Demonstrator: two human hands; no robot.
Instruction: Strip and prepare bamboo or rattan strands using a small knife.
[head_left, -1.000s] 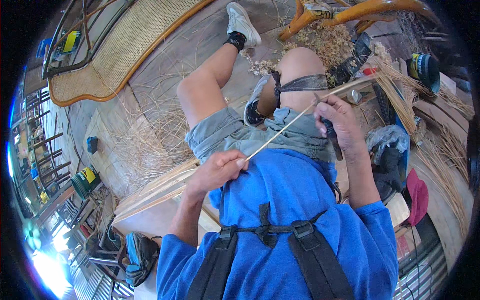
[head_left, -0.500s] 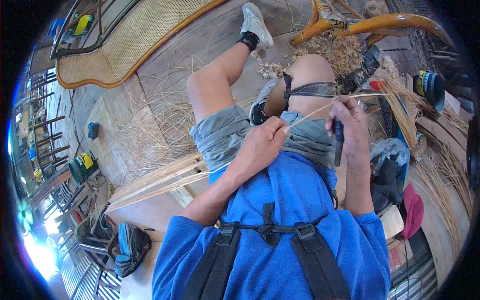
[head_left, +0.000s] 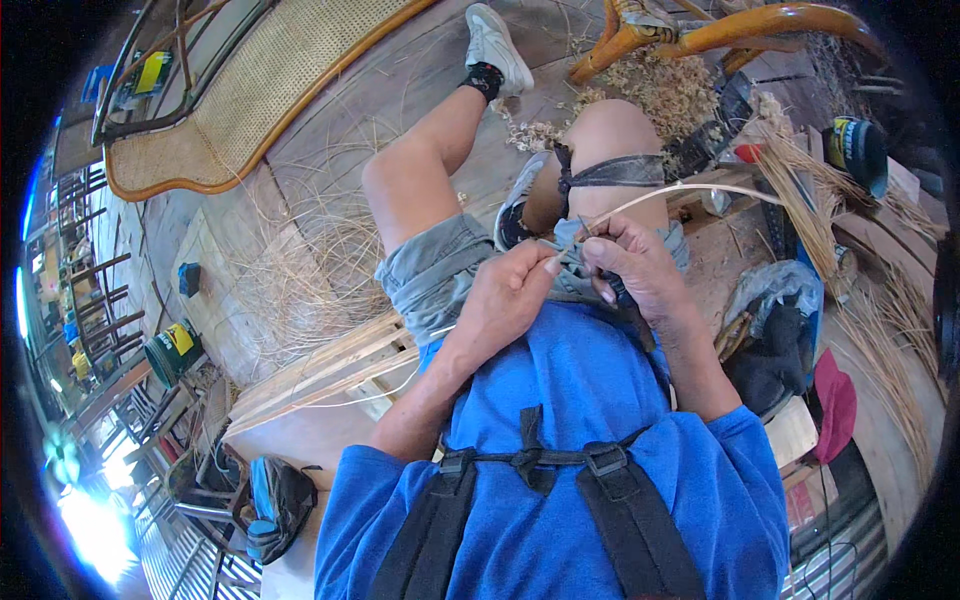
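the left grip pinches the strip and the right grip holds the knife, which should, i think, press lightly and evenly.

Left fingers and right fingers curl close together.

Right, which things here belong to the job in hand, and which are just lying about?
Job in hand:
pale strip, pinched in left hand
dark-handled tool, in right hand
probably the strip bundle

Apparently lying about:
blue-and-black bag
pink cloth item
right-side green bucket
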